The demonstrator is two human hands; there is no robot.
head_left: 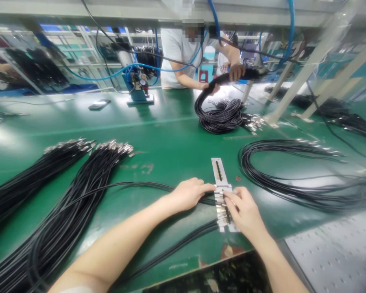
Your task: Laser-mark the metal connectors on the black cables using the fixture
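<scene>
A metal fixture [225,221] lies on the green table, with several silver cable connectors [222,211] set side by side in its lower half. From its left side run black cables [183,240]. My left hand [190,194] is closed over a black cable [134,184] left of the fixture, its index finger reaching the fixture's edge; the rest of its grip is partly hidden. On the other side, my right hand [243,207] has thumb and index finger pinched at a connector on the fixture. The fixture's upper slotted strip [218,171] is uncovered.
Two thick bundles of black cables [88,183] lie at left, and a looped bundle [256,162] at right. Across the table a person [178,53] holds a cable bundle [213,85]. A small press [138,87], a phone [99,104] and a perforated metal plate [332,248] are also around.
</scene>
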